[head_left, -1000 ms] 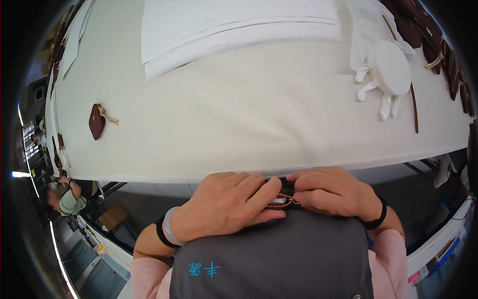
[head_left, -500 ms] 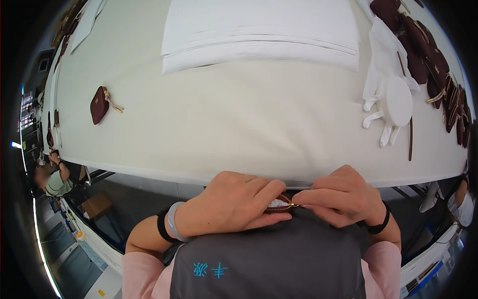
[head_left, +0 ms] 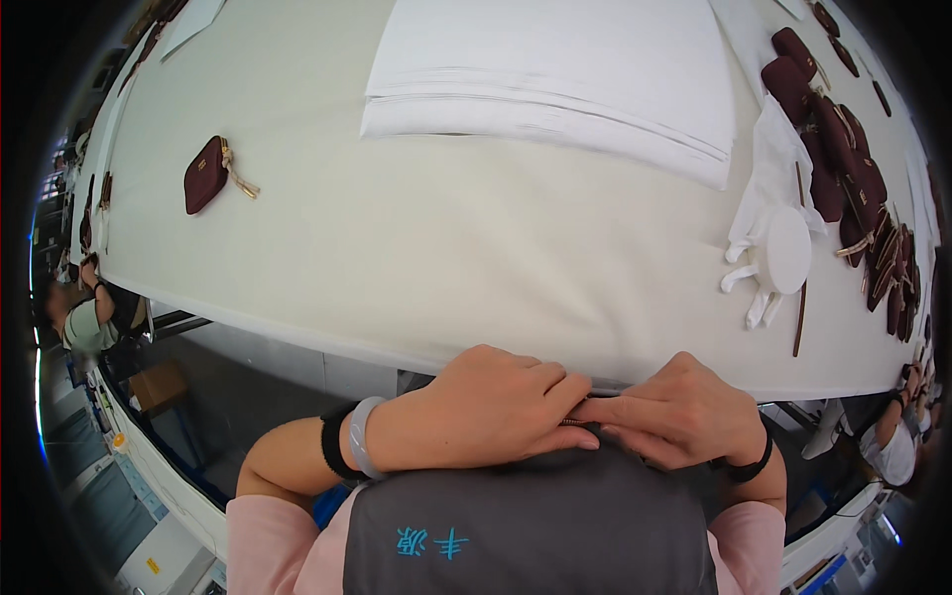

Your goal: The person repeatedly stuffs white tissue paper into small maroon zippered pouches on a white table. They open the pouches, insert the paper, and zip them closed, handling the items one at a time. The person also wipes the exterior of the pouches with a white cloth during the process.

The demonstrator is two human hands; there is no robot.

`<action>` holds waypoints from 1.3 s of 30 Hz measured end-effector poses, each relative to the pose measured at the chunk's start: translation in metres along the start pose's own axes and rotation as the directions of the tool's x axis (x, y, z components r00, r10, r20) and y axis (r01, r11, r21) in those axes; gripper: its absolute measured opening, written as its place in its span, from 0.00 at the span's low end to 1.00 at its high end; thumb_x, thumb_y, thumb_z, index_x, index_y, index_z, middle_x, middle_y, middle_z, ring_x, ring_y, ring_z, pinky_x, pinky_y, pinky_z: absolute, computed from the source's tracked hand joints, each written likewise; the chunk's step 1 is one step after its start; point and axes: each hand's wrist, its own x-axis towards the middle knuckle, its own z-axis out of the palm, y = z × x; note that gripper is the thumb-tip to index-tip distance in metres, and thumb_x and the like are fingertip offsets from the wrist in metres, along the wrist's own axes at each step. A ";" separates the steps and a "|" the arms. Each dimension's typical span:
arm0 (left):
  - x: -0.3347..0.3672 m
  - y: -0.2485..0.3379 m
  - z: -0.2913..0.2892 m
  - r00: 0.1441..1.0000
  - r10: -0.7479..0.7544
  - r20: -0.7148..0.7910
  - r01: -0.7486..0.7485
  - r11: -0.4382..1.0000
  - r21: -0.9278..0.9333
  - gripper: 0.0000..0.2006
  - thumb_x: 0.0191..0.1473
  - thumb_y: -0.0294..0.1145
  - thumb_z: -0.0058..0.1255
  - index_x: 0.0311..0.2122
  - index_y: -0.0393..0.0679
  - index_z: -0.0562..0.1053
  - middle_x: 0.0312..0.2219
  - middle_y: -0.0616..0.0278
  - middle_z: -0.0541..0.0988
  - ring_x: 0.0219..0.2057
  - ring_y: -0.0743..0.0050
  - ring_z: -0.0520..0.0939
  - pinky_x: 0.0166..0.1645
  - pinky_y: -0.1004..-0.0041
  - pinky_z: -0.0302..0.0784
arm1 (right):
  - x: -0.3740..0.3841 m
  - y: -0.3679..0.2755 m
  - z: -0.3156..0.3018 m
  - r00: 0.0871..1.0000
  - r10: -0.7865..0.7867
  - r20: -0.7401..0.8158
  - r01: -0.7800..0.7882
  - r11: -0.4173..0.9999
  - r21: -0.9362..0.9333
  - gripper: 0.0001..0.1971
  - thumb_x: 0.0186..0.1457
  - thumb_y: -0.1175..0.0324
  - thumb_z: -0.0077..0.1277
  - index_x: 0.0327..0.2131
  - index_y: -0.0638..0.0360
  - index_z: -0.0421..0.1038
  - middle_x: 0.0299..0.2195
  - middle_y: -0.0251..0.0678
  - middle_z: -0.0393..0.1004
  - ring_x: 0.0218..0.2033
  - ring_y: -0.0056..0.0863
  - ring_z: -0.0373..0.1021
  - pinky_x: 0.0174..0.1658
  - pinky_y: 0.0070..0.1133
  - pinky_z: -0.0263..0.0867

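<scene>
A small dark-red zip pouch is between my hands, just off the table's near edge and in front of my grey apron. Only a short strip of its zipper teeth shows; my fingers cover the rest. My left hand is closed around the pouch, thumb below and fingers above. Against its fingertips, my right hand is pinched at the zipper's end. The zipper pull itself is hidden there. Another dark-red pouch, with a beige cord tassel, lies alone on the left of the table.
A cream cloth covers the table. A stack of white sheets lies at the far middle. To the right are white gloves, a round white disc, a thin brown strip and piled dark-red pouches. People sit at both sides.
My right hand has drawn close against the left. The gap in the zipper, which showed white inside, is now covered or closed. The whole view has turned slightly.
</scene>
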 end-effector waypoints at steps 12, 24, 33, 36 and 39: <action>0.002 -0.017 -0.008 0.998 0.054 -0.021 -0.057 0.979 -0.197 0.17 0.60 0.50 0.56 0.41 0.45 0.76 0.27 0.64 0.82 0.27 0.63 0.83 0.29 0.68 0.77 | 0.022 0.002 -0.007 0.990 -0.091 -0.111 0.088 0.996 -0.031 0.12 0.53 0.71 0.59 0.41 0.61 0.73 0.30 0.35 0.74 0.29 0.32 0.74 0.28 0.26 0.68; -0.005 -0.027 0.010 0.955 0.058 -0.292 -0.235 0.748 -0.620 0.15 0.47 0.34 0.71 0.41 0.43 0.83 0.33 0.58 0.86 0.32 0.65 0.88 0.36 0.75 0.81 | 0.019 -0.014 -0.015 0.994 -0.110 -0.012 0.110 0.992 0.056 0.16 0.50 0.82 0.49 0.43 0.63 0.75 0.38 0.38 0.74 0.34 0.35 0.76 0.34 0.26 0.73; -0.027 -0.034 -0.056 0.932 -0.152 -0.329 -0.226 0.467 -0.855 0.22 0.46 0.28 0.71 0.48 0.36 0.78 0.41 0.55 0.85 0.44 0.69 0.85 0.52 0.72 0.78 | 0.055 -0.018 0.020 0.752 -0.303 -0.585 0.241 0.953 -0.184 0.11 0.52 0.81 0.61 0.40 0.62 0.79 0.37 0.39 0.76 0.33 0.30 0.76 0.34 0.22 0.74; -0.034 -0.033 -0.056 0.916 -0.285 -0.282 -0.174 0.351 -0.920 0.27 0.44 0.28 0.72 0.50 0.36 0.76 0.41 0.55 0.84 0.45 0.68 0.84 0.54 0.70 0.78 | 0.063 -0.016 0.020 0.716 -0.363 -0.597 0.275 0.932 -0.237 0.14 0.52 0.81 0.60 0.44 0.62 0.79 0.36 0.39 0.75 0.31 0.30 0.75 0.33 0.22 0.73; -0.037 -0.037 -0.057 0.923 -0.246 -0.297 -0.149 0.484 -0.862 0.27 0.43 0.28 0.73 0.50 0.37 0.75 0.41 0.56 0.84 0.44 0.69 0.84 0.54 0.70 0.78 | 0.060 -0.032 0.006 0.817 -0.302 -0.492 0.266 0.953 -0.143 0.21 0.54 0.82 0.56 0.53 0.62 0.74 0.36 0.41 0.73 0.31 0.33 0.74 0.32 0.25 0.73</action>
